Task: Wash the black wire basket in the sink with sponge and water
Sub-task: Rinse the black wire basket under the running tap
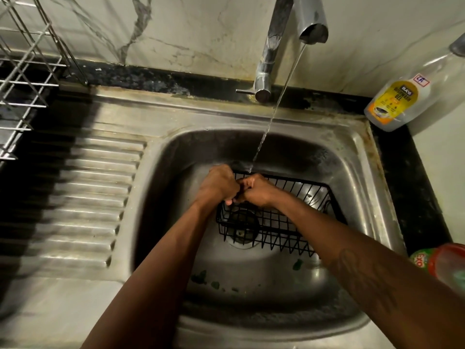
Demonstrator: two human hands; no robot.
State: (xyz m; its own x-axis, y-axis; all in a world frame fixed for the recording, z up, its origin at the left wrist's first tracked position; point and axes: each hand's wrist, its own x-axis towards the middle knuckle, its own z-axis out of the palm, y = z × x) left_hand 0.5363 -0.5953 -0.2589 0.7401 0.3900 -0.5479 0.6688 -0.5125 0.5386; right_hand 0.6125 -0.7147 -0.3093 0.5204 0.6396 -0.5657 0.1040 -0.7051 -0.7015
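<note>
Steel sink (357, 152) across the middle, basin right of centre, ribbed drainboard (88, 197) out at 9 o'clock. Black counter (412, 197) along the rim at 3 o'clock, marbled wall behind at 12. Wire rack (22, 79) at 10 o'clock, beside the drainboard's far end.

Black basket (289, 222) down in the basin, just right of centre, bottom on the basin floor, left end over the drain (242, 227), open top up.

Both forearms in from 6 o'clock, meeting over the basket's far left corner. Left hand (217, 185) with fingers curled under, knuckles up, one fingertip showing below. Right hand (258, 190) likewise curled, pressed against the left. Both right at the basket's rim; whether either grips the wire or anything else, cannot tell, the hands hiding that corner.

Tap (271, 51) at 12 o'clock, spout out over the basin. Thin stream of water (274, 114) slanting down from the spout and landing where the two hands meet.

Clear bottle (400, 102) with a yellow label at 2 o'clock, on the counter by the wall. Red-lidded tub (445, 263) at 4 o'clock, on the counter, partly behind the right forearm.

Green scraps (298, 264) on the basin floor between 5 and 6 o'clock, near the basket's near side.
</note>
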